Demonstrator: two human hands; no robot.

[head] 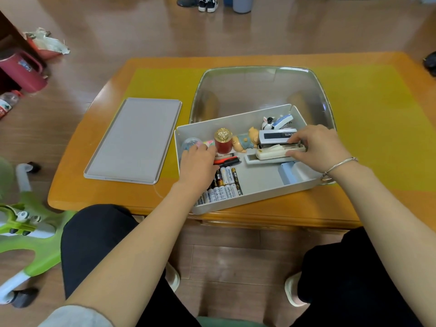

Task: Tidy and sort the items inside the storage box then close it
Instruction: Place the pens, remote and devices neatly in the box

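The grey storage box [259, 199] sits open on the table, and its flat grey lid [134, 140] lies to its left. My right hand [316, 145] grips a white stapler [271, 154] at the box's right side, fingers on top and thumb below. My left hand [197, 162] is inside the box's left part, with bent fingers over the ends of red and black pens [230, 160]. Whether it holds them is hidden. Several batteries [225, 186] lie in rows by the front wall. A red bottle with a gold cap [223, 143] stands next to a pig figurine [245, 140].
A clear plastic tub [257, 86] stands behind the box, touching it. Inside the box are also a white labelled device [274, 136], a blue-and-white case [291, 173], a cow toy [267, 122] and a clear ball [190, 143]. A green ride-on toy [28, 230] stands on the floor at the left.
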